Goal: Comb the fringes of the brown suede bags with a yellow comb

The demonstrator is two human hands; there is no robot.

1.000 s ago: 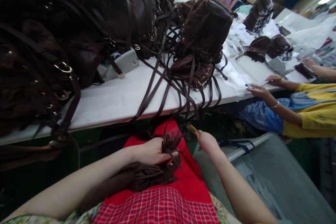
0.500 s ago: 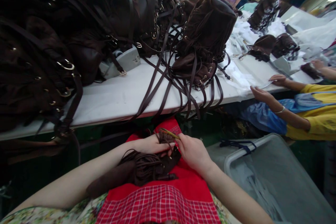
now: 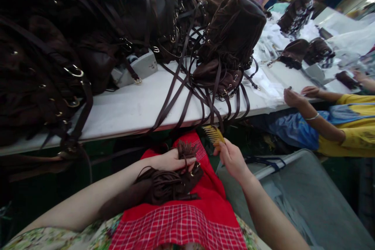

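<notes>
A yellow comb (image 3: 214,137) is gripped in my right hand (image 3: 232,159), its teeth pointing up and to the left. My left hand (image 3: 170,161) is closed around a dark brown tassel (image 3: 187,149), whose fringe ends stick up past the fingers. Below that hand, a dark brown bag (image 3: 164,187) with thin bundled straps and small metal fittings rests across my lap on the red apron (image 3: 205,193). The comb is apart from the tassel, to its right.
Dark brown bags (image 3: 88,27) are heaped on the left of the white table (image 3: 125,111). Another bag (image 3: 234,31) stands mid-table, straps hanging over the edge. A grey bin (image 3: 316,199) is at my right. A co-worker in a yellow shirt (image 3: 351,125) handles something small.
My right hand has drawn the comb away from the tassel, up and to the right. My left hand keeps its hold. The co-worker's nearer hand has lifted slightly.
</notes>
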